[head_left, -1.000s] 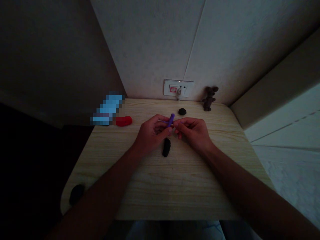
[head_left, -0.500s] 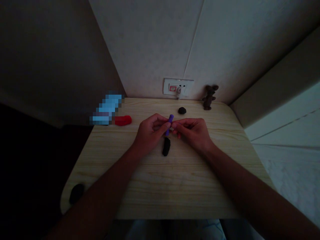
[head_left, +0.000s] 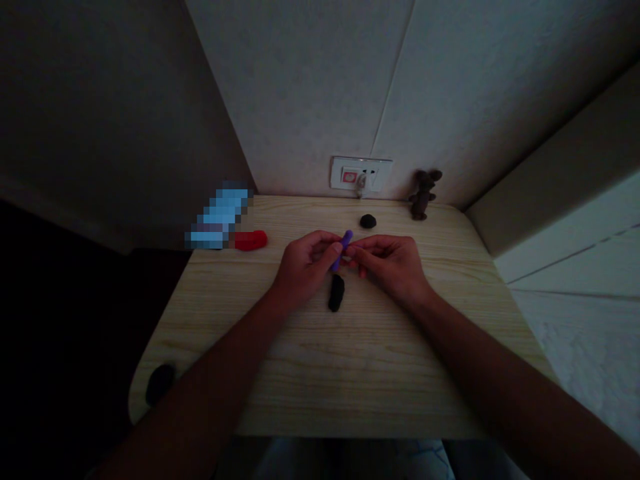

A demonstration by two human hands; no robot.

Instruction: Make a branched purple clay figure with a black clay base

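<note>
Head view puts the fingers [head_left: 330, 259] of the left hand [head_left: 306, 268] around a slim purple roll [head_left: 335, 263], thumb pressed on the near side and the other fingers curled behind, so that the roll stands tilted, its rounded upper end leaning away to the right. On the right hand [head_left: 396, 268], thumb and forefinger nip together against the side of the roll; how much of it lies between them is too dim to tell, and the remaining fingers bend loosely beneath. To work it well, the left grip should be just firm enough to steady the roll, while the right tips press lightly and in small touches, since it looks soft and would probably dent or flatten under a hard squeeze. Keeping both wrists low and the hands this close should help control. Just below the roll, on the pale wood-grain tabletop [head_left: 320, 373], lies a black rod-shaped piece [head_left: 337, 293]; beyond the hands sits a black lump [head_left: 368, 221]. Farther out are a brown big-eared figurine [head_left: 423, 196] near the wall socket [head_left: 370, 175], a red piece [head_left: 253, 240] to the left, and a dark oval lump [head_left: 160, 383] beside the left forearm.
</note>
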